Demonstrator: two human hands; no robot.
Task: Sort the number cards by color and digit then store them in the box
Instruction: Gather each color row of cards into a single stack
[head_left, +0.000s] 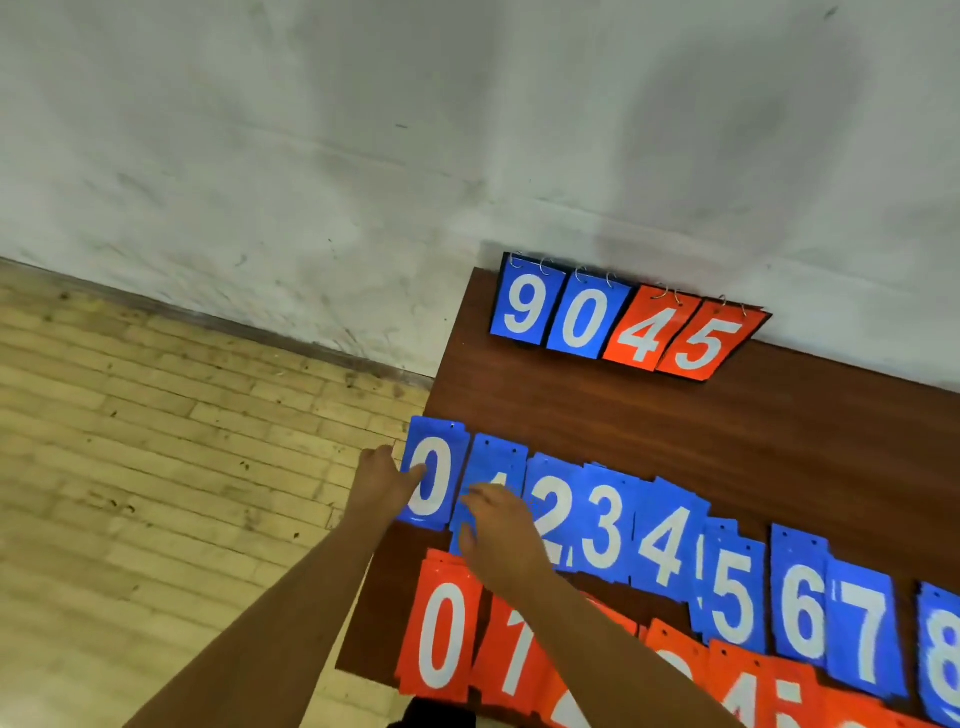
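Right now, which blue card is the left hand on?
The blue 0 card at the row's left end; left hand grips its edge, right hand covers the blue 1.

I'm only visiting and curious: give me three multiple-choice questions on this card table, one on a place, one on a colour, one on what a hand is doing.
1. Where does the flip scoreboard stand? A on the floor; B at the table edge nearest the wall; C between the card rows.
2. What colour are its 4 and 5 flaps? A green; B blue; C orange-red.
3. What does the left hand do? A touches the blue 0 card; B rests on the floor; C holds a box.
Answers: B, it stands at the far edge below the wall; C, both show white digits on orange-red; A, its thumb lies on that card.
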